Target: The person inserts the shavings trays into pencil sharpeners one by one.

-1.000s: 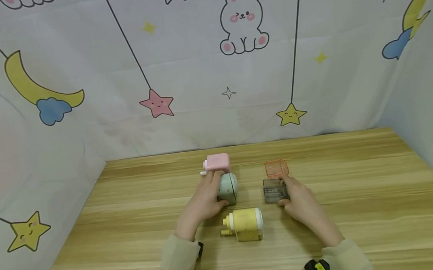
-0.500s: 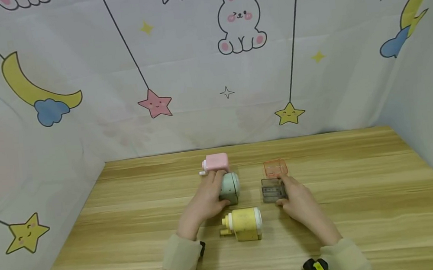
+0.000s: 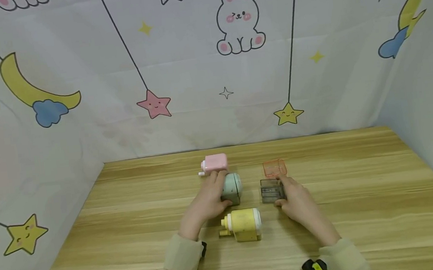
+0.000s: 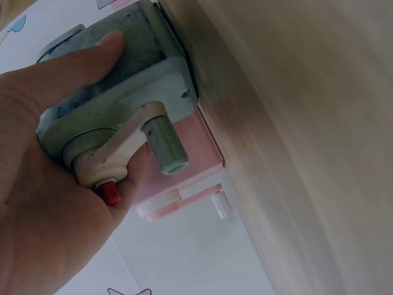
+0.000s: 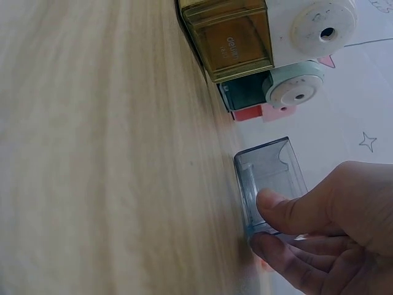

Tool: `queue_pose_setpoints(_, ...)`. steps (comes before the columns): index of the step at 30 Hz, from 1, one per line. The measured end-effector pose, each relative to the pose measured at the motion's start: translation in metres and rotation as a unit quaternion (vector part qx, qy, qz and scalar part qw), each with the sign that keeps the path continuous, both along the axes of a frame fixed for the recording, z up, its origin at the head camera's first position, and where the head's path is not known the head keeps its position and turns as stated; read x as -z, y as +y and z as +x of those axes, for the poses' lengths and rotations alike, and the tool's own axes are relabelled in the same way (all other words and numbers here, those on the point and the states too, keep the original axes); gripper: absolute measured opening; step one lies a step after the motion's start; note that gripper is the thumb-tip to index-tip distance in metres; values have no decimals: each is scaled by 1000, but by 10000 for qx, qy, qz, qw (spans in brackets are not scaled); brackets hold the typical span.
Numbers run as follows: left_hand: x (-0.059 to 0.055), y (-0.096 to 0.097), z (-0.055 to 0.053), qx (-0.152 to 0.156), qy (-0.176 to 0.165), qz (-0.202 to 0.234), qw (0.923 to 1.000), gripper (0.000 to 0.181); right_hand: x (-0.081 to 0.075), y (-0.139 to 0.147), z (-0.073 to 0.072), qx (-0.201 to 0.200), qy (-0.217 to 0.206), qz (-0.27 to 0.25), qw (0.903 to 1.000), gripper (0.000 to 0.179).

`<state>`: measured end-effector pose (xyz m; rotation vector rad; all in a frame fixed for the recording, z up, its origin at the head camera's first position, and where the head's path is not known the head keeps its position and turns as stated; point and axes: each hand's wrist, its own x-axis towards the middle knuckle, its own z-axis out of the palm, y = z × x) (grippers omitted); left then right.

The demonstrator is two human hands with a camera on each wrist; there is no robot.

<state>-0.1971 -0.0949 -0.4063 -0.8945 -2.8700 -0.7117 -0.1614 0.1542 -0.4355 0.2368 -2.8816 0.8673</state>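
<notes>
My left hand (image 3: 204, 199) grips a mint-green crank pencil sharpener (image 3: 232, 189) from its left side. In the left wrist view the thumb lies across the sharpener's dark body (image 4: 141, 46), its crank handle (image 4: 166, 147) pointing outward. My right hand (image 3: 300, 197) pinches the right side of a smoky clear shavings drawer (image 3: 270, 191). The right wrist view shows thumb and fingers on either side of that drawer (image 5: 270, 166), which rests on the table. A gap separates drawer and green sharpener.
A yellow crank sharpener (image 3: 244, 225) stands nearer the front, between the forearms. Behind the green one is a pink sharpener (image 3: 216, 163). An orange clear drawer (image 3: 274, 168) lies just beyond the grey one. A printed cloth (image 3: 193, 133) borders the wooden table (image 3: 341, 175).
The left hand has slid the green sharpener slightly to the right, toward the grey drawer. The right hand and its drawer look almost still; the head view has shifted a little.
</notes>
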Motion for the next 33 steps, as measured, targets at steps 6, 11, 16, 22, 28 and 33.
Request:
queue_pose_setpoints(6, 1, 2, -1, 41, 50, -79, 9999, 75, 0, -1, 0, -11, -7, -30, 10000, 71)
queue_pose_setpoints(11, 3, 3, -2, 94, 101, -50, 9999, 76, -1, -3, -1, -12, -27, -13, 10000, 73)
queue_pose_setpoints(16, 4, 4, -3, 106, 109, -37, 9999, 75, 0, -4, -1, -76, 47, -55, 9999, 74)
queue_pose_setpoints(22, 3, 6, -2, 104, 133, -66, 9998, 74, 1, -6, -1, -102, 92, -77, 9999, 76)
queue_pose_setpoints(28, 2, 9, -2, 91, 102, -105, 9999, 72, 2, -7, -2, -107, 142, -60, 9998, 74)
queue_pose_setpoints(33, 3, 10, -3, 113, 135, -115, 9998, 72, 0, -9, -2, -116, 115, -102, 9998, 74)
